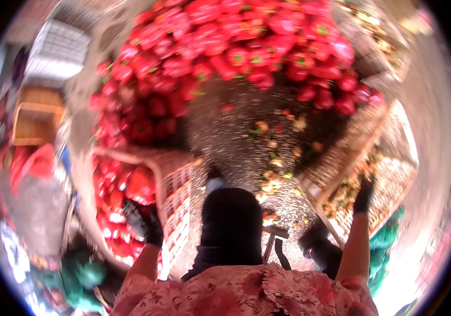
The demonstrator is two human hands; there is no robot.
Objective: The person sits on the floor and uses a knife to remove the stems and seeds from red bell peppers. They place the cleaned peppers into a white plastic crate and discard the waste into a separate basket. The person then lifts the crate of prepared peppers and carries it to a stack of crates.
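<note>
My left hand [140, 221], in a dark glove, is inside a plastic crate [176, 197] of red bell peppers [140, 185], at or just below a large pepper; whether it grips one is not clear. My right hand [364, 195], also in a dark glove, reaches into a pale slatted crate [393, 189] at the right, over pepper cores and scraps [342, 199]. Blur hides what its fingers do. A large heap of red peppers [245, 35] lies on the ground in front of me.
Cores and scraps [273, 181] are scattered on the ground between the crates. Another crate of scraps [383, 43] stands at the upper right. A white crate [59, 47] and an orange crate [38, 118] are at the left. Green netting [379, 252] lies at the lower right.
</note>
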